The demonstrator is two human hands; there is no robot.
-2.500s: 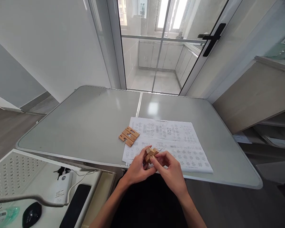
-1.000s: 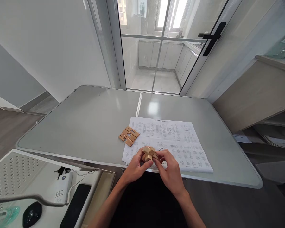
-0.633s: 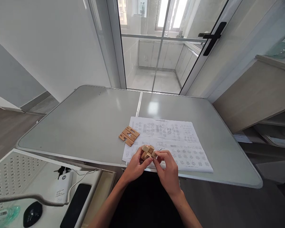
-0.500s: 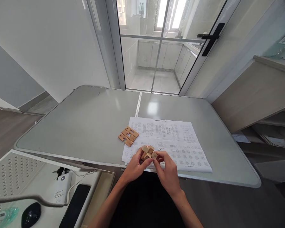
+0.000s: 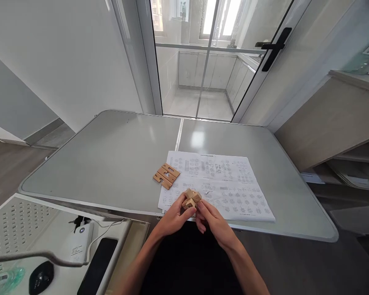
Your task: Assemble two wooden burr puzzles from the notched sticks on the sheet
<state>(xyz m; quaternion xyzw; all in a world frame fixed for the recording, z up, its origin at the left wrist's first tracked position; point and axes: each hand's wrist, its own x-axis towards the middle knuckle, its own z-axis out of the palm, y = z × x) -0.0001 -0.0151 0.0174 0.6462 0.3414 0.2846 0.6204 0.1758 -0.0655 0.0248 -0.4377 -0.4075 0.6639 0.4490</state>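
Note:
A small wooden burr puzzle point(image 5: 190, 198) of interlocking blocks is held up over the front edge of the printed sheet. My left hand point(image 5: 176, 217) is closed around its left side, thumb along the front. Against its right side press the fingertips of my right hand point(image 5: 213, 221), closed too, with some fingers curled below. The fingers hide the puzzle's underside. Beyond my left hand, flat wooden pieces with cut-out slots point(image 5: 166, 176) lie side by side, partly on the sheet. The paper sheet point(image 5: 233, 184) carries rows of small line drawings.
The grey folding table point(image 5: 110, 164) has a seam down its middle. At lower left a white side surface bears a black phone point(image 5: 97, 266), a white power bank point(image 5: 81, 241), a black mouse point(image 5: 41, 277) and a cable point(image 5: 33, 258). Wooden shelving point(image 5: 335, 119) stands at the right.
My right hand has turned and its fingers have shifted lower along the puzzle's right side. The puzzle has rotated slightly in my left hand. The flat pieces stay put.

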